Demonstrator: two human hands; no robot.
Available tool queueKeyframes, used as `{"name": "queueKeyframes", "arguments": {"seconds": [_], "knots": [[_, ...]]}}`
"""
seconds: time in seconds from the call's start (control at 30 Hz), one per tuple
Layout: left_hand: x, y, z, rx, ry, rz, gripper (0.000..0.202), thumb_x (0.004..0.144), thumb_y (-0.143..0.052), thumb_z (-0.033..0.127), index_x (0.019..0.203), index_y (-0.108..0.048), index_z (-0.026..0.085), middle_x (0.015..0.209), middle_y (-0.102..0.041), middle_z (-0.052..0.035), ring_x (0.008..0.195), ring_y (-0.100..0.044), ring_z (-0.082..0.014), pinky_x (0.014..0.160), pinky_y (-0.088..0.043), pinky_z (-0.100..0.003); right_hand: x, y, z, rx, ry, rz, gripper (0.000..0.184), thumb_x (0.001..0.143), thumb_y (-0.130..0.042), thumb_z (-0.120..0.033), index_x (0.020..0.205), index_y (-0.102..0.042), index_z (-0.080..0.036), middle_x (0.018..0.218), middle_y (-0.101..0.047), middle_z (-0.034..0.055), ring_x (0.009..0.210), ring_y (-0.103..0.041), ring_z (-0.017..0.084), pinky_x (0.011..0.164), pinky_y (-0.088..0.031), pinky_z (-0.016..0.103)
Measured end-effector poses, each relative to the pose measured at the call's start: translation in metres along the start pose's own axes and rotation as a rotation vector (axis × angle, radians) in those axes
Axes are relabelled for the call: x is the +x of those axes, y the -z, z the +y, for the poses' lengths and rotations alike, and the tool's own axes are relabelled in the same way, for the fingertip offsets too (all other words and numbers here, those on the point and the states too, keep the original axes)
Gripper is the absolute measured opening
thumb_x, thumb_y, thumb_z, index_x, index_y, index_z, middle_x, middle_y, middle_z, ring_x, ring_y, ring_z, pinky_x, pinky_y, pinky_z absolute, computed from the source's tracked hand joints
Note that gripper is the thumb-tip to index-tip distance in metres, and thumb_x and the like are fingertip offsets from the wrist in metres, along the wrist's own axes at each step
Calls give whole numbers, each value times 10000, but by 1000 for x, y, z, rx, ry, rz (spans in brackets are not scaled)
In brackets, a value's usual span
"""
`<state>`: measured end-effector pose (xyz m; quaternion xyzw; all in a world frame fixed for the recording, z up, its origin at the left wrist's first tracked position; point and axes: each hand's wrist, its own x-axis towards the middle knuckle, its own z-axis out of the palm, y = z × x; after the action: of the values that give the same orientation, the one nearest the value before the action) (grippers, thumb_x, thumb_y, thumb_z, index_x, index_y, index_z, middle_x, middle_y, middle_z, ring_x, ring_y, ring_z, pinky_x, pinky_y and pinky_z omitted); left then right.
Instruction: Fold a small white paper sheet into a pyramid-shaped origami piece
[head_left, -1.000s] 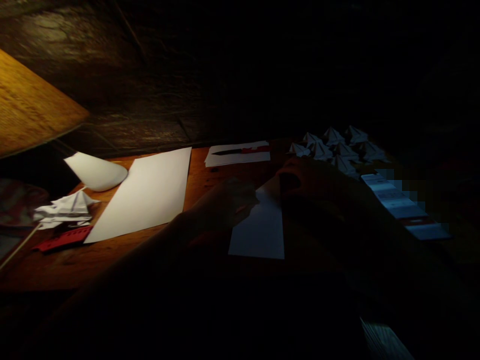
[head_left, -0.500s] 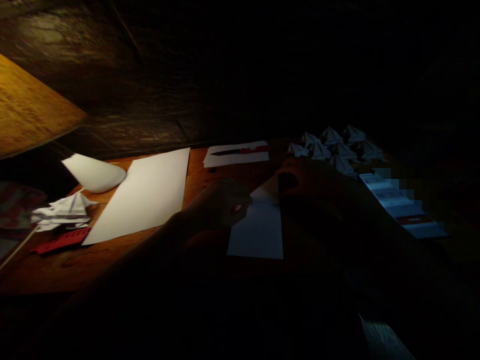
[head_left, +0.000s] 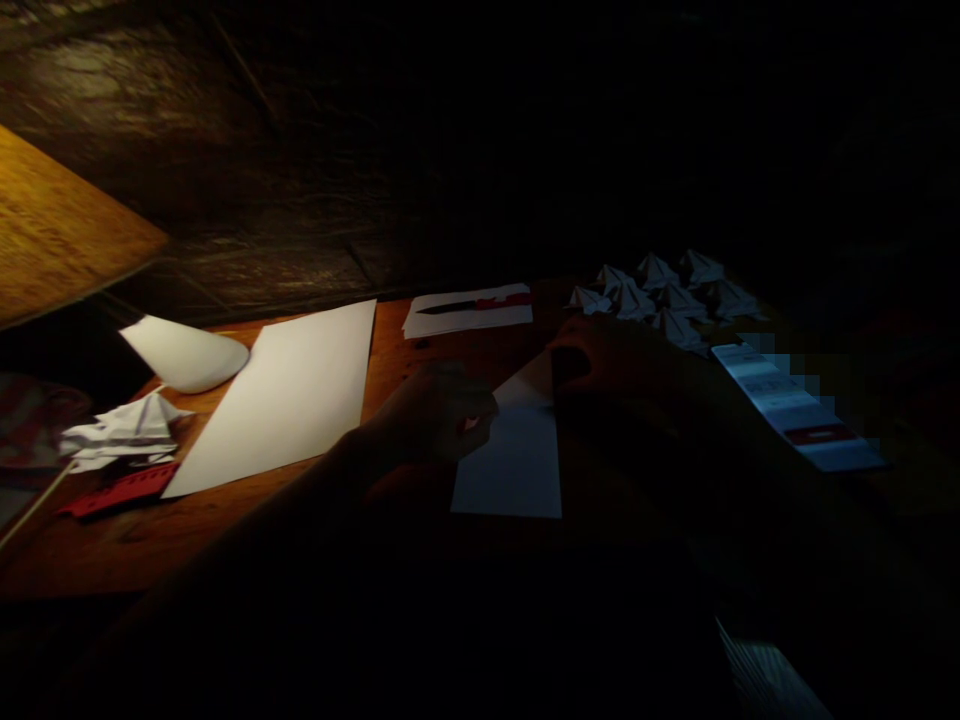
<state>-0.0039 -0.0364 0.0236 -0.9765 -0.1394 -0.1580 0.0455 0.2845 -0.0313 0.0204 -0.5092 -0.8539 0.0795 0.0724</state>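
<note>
The scene is very dark. A narrow white paper strip [head_left: 510, 465] lies on the wooden table [head_left: 225, 520] in front of me. My left hand [head_left: 439, 415] rests curled at the strip's upper left edge, fingers pressed together on the paper. My right hand [head_left: 607, 365] sits at the strip's top right corner, where a corner is folded over, and its fingers are bent onto that fold.
A large white sheet [head_left: 289, 390] lies to the left, with a curled paper [head_left: 184, 352], crumpled folded paper [head_left: 124, 430] and a red strip [head_left: 124, 490] beyond. A knife on paper [head_left: 469, 308] lies behind. Several folded paper shapes [head_left: 664, 295] and a printed leaflet [head_left: 795, 405] are right.
My left hand has slid slightly down and left along the strip's edge. The right hand stays on the folded corner. The view shifted a little.
</note>
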Motion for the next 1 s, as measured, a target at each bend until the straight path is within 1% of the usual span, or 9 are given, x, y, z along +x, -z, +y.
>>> {"name": "queueKeyframes", "arguments": {"seconds": [0.17, 0.37, 0.53, 0.6, 0.73, 0.8, 0.87, 0.9, 1.0], "knots": [[1, -1, 2, -25, 15, -69, 241, 933, -509, 205, 784, -698, 203, 665, -649, 14, 623, -566, -150, 649, -427, -313, 0, -3, 1, -11, 1, 19, 637, 808, -770, -565, 1330, -720, -203, 1352, -664, 160, 1189, -638, 380, 932, -532, 487], [3, 0, 3, -21, 39, -91, 223, 917, -509, 210, 795, -696, 205, 649, -667, 20, 607, -582, -155, 647, -418, -317, 0, -1, 0, -23, -3, 6, 607, 819, -769, -551, 1331, -724, -228, 1370, -650, 150, 1186, -631, 367, 910, -538, 464], [4, 0, 4, 26, 54, -134, 197, 893, -524, 221, 779, -684, 206, 615, -665, 21, 586, -588, -161, 648, -415, -322, 1, 1, -2, -50, 12, -4, 636, 809, -781, -548, 1337, -719, -200, 1362, -647, 170, 1199, -627, 389, 913, -540, 476], [5, -1, 4, 32, 69, -132, 217, 906, -516, 226, 769, -683, 206, 606, -662, 19, 578, -581, -163, 649, -420, -327, 1, 0, -2, -62, 14, -4, 624, 815, -773, -555, 1336, -720, -215, 1368, -646, 161, 1199, -628, 382, 897, -543, 456], [4, -4, 2, -20, 76, -79, 246, 922, -508, 232, 765, -696, 214, 590, -655, 27, 542, -556, -152, 641, -428, -327, 0, 0, -1, -48, 0, 7, 579, 818, -774, -556, 1301, -732, -238, 1358, -652, 141, 1181, -637, 353, 892, -540, 422], [4, -8, 1, -81, 104, -40, 226, 944, -517, 251, 858, -722, 214, 659, -694, 23, 590, -595, -147, 661, -446, -315, 0, 0, -1, -35, 3, 6, 576, 818, -778, -528, 1299, -723, -216, 1358, -648, 152, 1196, -630, 357, 926, -533, 436], [4, -12, 0, -130, 184, 5, 206, 972, -548, 302, 1033, -723, 213, 749, -723, 11, 667, -633, -153, 680, -462, -303, 1, 0, -1, -19, 14, 5, 573, 824, -772, -497, 1300, -708, -183, 1354, -644, 169, 1205, -627, 363, 961, -522, 455], [4, -15, 0, -153, 237, 22, 236, 975, -580, 342, 1128, -702, 209, 793, -727, 3, 699, -641, -157, 680, -466, -296, 1, 0, 0, -12, 18, 5, 568, 823, -771, -487, 1290, -706, -171, 1345, -645, 176, 1198, -630, 366, 965, -520, 460], [5, -24, 0, -239, 369, 33, 508, 918, -711, 456, 1330, -594, 184, 950, -721, -38, 780, -655, -175, 659, -477, -283, 2, -2, 1, 5, 16, 17, 506, 815, -769, -455, 1232, -713, -173, 1315, -658, 175, 1173, -639, 364, 950, -524, 455]]}}
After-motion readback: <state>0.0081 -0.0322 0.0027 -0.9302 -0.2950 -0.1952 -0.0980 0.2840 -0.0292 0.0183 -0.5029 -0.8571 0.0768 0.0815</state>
